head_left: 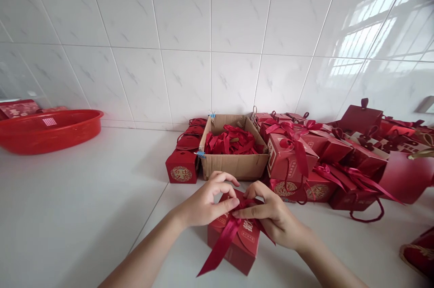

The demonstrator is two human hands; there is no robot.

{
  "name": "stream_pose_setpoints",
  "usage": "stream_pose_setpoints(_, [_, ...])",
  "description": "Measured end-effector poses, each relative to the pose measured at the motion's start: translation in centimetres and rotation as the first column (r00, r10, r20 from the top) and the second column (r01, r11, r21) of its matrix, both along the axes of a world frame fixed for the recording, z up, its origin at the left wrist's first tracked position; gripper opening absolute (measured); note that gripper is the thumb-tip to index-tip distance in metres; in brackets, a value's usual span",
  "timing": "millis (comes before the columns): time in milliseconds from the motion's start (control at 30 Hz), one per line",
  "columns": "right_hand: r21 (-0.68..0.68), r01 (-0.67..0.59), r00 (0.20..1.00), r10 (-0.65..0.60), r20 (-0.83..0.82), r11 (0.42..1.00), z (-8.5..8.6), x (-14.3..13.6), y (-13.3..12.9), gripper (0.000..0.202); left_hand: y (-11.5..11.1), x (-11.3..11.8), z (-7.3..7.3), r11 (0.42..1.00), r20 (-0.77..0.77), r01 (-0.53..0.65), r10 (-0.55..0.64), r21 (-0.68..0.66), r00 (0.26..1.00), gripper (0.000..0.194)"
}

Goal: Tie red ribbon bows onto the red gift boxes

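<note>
A red gift box with light lettering stands on the white counter in front of me. A dark red ribbon lies over its top, one tail hanging down the near side. My left hand is at the left of the box top, its thumb and fingers bent together at the ribbon. From the right, my right hand pinches the ribbon at the middle of the top. The fingertips of both hands nearly meet there, and the knot area is partly hidden by them.
Behind the box sits a cardboard carton of red ribbons. Small red boxes line its left side. Many ribboned red boxes are piled to the right. A red basin is at far left, against the tiled wall.
</note>
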State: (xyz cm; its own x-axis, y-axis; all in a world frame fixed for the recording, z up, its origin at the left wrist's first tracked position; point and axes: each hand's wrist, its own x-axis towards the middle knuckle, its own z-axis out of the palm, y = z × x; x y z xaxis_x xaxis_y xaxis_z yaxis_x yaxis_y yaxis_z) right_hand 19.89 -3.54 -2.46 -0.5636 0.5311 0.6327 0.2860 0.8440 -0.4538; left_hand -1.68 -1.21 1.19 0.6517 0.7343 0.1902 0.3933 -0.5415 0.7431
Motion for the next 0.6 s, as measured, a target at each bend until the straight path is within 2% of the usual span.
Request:
stream_pose_setpoints(333, [0.018,-0.028,0.999,0.029,-0.022,0.999,0.01,-0.05,0.09,0.038,1.0,-0.31,-0.21,0.996,0.057,-0.046,0.051,-0.071,0.997,0.025])
stream_pose_setpoints(600, [0.008,-0.036,0.998,0.037,-0.041,0.999,0.05,0.13,0.25,0.044,0.0,-0.03,-0.24,0.995,0.126,-0.026,0.038,-0.096,0.991,0.023])
